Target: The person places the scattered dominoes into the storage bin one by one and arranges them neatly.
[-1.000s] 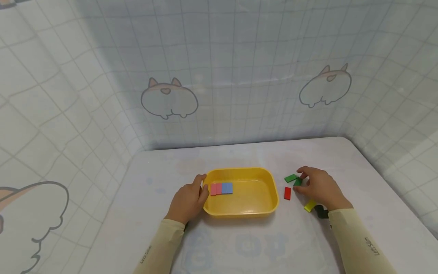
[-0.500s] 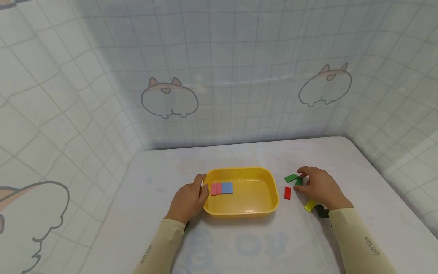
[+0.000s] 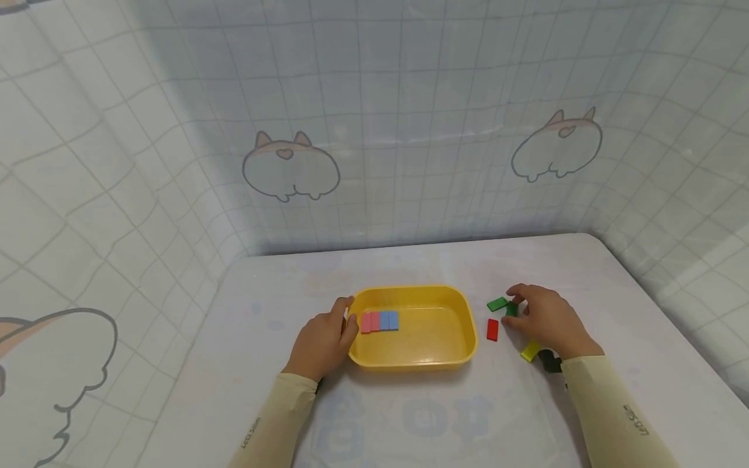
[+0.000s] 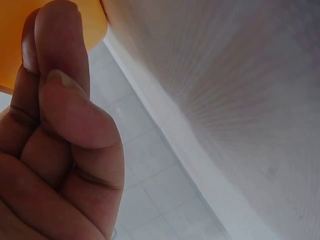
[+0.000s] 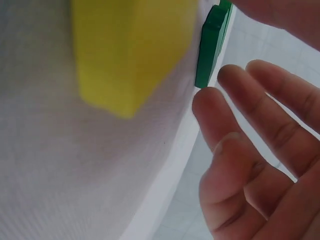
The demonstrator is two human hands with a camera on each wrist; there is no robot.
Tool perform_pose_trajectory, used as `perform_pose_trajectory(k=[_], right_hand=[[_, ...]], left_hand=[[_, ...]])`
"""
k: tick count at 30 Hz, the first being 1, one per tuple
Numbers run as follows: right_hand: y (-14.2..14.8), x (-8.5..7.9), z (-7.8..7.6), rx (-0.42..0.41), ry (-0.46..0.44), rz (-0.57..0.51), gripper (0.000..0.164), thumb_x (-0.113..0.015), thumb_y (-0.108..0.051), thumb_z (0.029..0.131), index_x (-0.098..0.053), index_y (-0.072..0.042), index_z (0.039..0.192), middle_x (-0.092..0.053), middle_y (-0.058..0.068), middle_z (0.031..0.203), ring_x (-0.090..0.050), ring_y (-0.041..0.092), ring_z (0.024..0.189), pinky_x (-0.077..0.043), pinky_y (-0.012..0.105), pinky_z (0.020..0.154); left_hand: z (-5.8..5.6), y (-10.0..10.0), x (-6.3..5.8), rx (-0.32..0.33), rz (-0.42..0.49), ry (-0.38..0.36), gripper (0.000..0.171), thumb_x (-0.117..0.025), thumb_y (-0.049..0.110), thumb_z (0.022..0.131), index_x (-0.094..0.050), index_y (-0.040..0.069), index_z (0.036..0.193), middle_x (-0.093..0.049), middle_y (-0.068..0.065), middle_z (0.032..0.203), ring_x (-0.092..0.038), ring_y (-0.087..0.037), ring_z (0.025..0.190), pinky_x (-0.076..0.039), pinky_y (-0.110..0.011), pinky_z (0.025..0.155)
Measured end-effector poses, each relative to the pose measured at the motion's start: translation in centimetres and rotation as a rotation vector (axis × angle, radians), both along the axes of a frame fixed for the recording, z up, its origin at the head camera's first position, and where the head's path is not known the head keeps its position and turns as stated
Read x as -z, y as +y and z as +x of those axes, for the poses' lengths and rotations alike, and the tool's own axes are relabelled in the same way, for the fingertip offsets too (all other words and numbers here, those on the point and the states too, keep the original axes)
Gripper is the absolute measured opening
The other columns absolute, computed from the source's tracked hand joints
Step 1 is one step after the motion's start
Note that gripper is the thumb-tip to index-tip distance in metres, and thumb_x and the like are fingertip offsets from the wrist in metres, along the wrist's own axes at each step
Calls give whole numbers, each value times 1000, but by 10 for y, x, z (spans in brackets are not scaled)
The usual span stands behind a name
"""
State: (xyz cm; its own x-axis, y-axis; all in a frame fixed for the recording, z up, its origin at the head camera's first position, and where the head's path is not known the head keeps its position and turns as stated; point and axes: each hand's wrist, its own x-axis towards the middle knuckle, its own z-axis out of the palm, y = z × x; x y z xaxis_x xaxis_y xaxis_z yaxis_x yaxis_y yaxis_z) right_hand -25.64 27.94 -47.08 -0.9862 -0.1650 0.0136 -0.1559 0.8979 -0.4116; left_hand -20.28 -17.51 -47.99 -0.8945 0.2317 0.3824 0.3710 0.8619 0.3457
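Note:
My left hand (image 3: 320,341) grips the left end of a yellow tray (image 3: 433,364), its thumb over the rim. In the left wrist view a corner of the tray (image 4: 95,25) shows behind the curled fingers (image 4: 60,45). Inside the tray, two pink tiles (image 3: 370,322) and two blue tiles (image 3: 389,321) stand side by side in a row at the left. To the right of the tray, my right hand (image 3: 547,322) has thumb and fingers curled round a dark green tile (image 3: 512,309). The right wrist view shows fingertips right at this tile's end (image 5: 207,60).
A lighter green tile (image 3: 497,304) touches the held one's far end. A red tile (image 3: 492,329) lies between tray and right hand. Close to the right wrist is a yellow tile (image 3: 530,351) beside a black object (image 3: 550,361). Patterned cloth walls (image 3: 404,162) enclose the table.
The dark green tile has turned slightly between the right fingers. Both hands and the tray have kept their places.

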Motion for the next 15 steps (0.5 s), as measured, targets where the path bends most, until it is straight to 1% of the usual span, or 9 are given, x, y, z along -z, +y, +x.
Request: perform_pose_trajectory(k=[8, 11, 15], right_hand=[[-5, -4, 2, -1, -16, -11, 54, -90, -37, 84, -70, -14, 128, -71, 4, 111, -62, 25, 91, -59, 39, 72], [-5, -4, 3, -4, -9, -10, 54, -90, -37, 84, -70, -14, 128, -71, 3, 111, -63, 26, 92, -60, 41, 74], [-3, -2, 3, -9, -6, -4, 55, -89, -38, 85, -70, -12, 130, -71, 6, 116, -64, 27, 93, -60, 47, 80]], left_hand=[[0, 0, 0, 3, 3, -1, 40, -57, 29, 105, -59, 8, 139, -38, 13, 56, -27, -4, 45, -28, -26, 45], [0, 0, 0, 2, 3, 0, 40, -58, 28, 105, -59, 8, 139, -38, 13, 56, -27, -5, 45, -28, -26, 45], [1, 1, 0, 2, 7, -5, 39, -57, 28, 105, -59, 8, 139, -38, 12, 56, -27, -5, 45, -28, -26, 45]])
